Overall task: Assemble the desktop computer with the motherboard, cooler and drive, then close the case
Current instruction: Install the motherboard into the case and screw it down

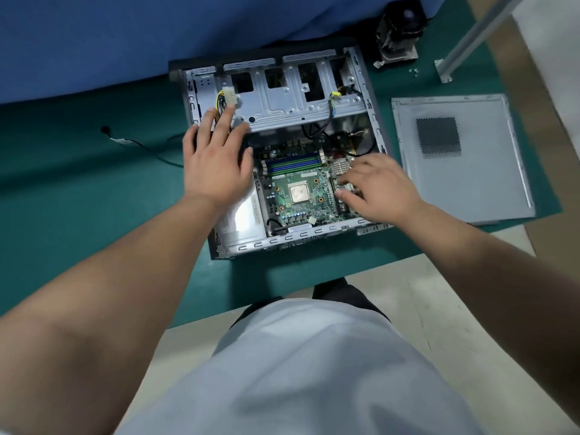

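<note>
An open desktop case (373, 98) lies flat on the green mat. The green motherboard (301, 196) sits inside it, its bare CPU (299, 193) facing up. My left hand (216, 158) lies flat with spread fingers on the case's left side, near a white power connector on yellow and black wires (228, 97). My right hand (378, 188) rests fingers-down on the board's right part, fingers slightly bent. The cooler (398, 32) stands outside the case at the back right. The grey side panel (461, 158) lies to the right of the case.
A silvery power supply (243, 218) fills the case's lower left corner. A black cable (138, 144) trails on the mat at the left. Small screws (415, 72) lie near a metal frame leg (464, 42). Blue cloth (125, 42) covers the back. The mat's front edge is near my body.
</note>
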`<state>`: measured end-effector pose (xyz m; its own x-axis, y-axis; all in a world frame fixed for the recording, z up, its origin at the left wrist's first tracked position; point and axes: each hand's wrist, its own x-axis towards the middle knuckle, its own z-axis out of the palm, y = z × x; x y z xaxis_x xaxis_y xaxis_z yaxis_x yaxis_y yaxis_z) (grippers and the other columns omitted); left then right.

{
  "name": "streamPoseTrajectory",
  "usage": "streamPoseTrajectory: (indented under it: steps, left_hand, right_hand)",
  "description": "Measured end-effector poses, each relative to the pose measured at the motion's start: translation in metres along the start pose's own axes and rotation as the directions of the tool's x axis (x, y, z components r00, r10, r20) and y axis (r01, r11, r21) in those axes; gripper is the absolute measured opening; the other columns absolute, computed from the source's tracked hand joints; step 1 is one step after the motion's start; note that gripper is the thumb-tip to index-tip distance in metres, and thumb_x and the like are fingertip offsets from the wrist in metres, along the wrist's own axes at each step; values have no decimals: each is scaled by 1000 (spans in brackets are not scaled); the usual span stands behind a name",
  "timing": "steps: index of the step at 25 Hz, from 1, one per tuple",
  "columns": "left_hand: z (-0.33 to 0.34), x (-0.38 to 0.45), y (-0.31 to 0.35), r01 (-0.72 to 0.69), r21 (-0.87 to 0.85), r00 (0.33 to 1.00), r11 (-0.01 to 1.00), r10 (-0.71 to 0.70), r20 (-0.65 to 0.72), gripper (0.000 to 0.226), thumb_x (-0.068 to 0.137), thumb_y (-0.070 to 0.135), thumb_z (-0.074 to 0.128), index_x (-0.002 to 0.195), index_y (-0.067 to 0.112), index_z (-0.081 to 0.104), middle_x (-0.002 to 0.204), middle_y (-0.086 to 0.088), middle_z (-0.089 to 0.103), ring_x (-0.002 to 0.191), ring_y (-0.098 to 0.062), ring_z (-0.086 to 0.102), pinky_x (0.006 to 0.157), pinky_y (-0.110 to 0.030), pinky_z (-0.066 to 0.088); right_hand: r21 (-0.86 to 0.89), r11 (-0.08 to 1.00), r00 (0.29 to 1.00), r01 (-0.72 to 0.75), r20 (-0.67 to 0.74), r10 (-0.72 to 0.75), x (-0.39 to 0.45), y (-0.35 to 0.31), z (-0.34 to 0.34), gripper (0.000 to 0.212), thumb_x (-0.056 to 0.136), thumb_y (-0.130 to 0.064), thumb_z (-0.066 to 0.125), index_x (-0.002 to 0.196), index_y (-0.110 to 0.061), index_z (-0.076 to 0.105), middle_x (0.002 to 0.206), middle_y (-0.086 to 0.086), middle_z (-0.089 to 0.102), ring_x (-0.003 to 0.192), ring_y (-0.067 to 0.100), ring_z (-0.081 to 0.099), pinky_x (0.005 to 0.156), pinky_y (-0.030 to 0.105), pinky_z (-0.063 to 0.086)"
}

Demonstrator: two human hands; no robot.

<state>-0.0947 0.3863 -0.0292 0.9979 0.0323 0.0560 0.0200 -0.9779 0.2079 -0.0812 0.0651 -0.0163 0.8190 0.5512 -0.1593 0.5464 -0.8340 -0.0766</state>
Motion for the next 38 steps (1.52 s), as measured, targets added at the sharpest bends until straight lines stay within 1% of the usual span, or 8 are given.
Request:
streamPoseTrajectory:
  steps: [5,9,13,16,19,24,34,38]
  left_hand:
    - [-1,-24,9,-177,64,975,982,166,145,50,101,54,31,138,30,55,158,5,41,145,-26,32,116,-52,28]
    - [5,-46,25,-99,99,978,990,78,196,48,99,46,36,135,23,58,132,-4,57,121,-28,52,106,-44,36]
    - [2,-42,29,-68,124,972,990,37,234,44,95,42,43,131,22,60,122,-6,56,116,-29,51,104,-45,35]
    - [4,-43,29,-93,149,973,985,57,225,45,95,43,38,129,22,59,119,-7,54,113,-29,51,102,-45,36]
    - [5,-45,30,-103,162,979,981,71,193,50,93,43,31,128,22,60,117,-6,55,110,-29,51,99,-45,38]
    - [4,-45,33,-94,181,979,979,59,195,50,92,44,30,126,24,60,117,-5,56,109,-28,51,97,-45,38]
    - [26,13,93,-237,107,899,966,176,402,39,90,32,56,127,23,62,124,-5,65,117,-31,60,105,-48,40]
    - [68,47,121,-35,37,795,999,6,607,64,93,32,59,151,18,37,152,-9,40,143,-32,36,115,-50,32]
  right_hand:
    - [-81,995,998,-61,4,62,-2,-10,3,65,101,-65,20,94,-31,76,91,-5,75,102,17,66,120,40,23]
    - [-171,985,995,-34,87,50,-3,-10,1,79,101,-65,5,75,-30,71,51,-7,57,74,11,66,124,40,14]
    - [-191,981,991,-26,122,50,-4,-11,1,82,101,-63,2,60,-28,64,44,-5,51,67,9,61,123,41,16]
    - [-183,983,987,9,159,20,-3,-9,2,69,102,-57,13,73,-27,68,71,-7,66,84,13,63,116,43,25]
    - [-155,988,998,26,64,-16,13,3,-4,47,97,-50,42,129,-22,62,125,5,60,124,25,50,115,49,34]
    - [-98,992,996,-81,-54,76,64,34,-19,73,93,-34,60,156,-15,29,163,12,25,151,33,23,126,48,14]
    - [-18,991,990,-130,-53,129,101,49,-12,87,84,-7,56,162,-12,19,171,6,12,158,24,1,128,45,5]
    - [6,992,990,-123,-70,123,103,52,-9,88,82,-6,57,162,-14,20,170,4,15,158,24,1,128,46,7]
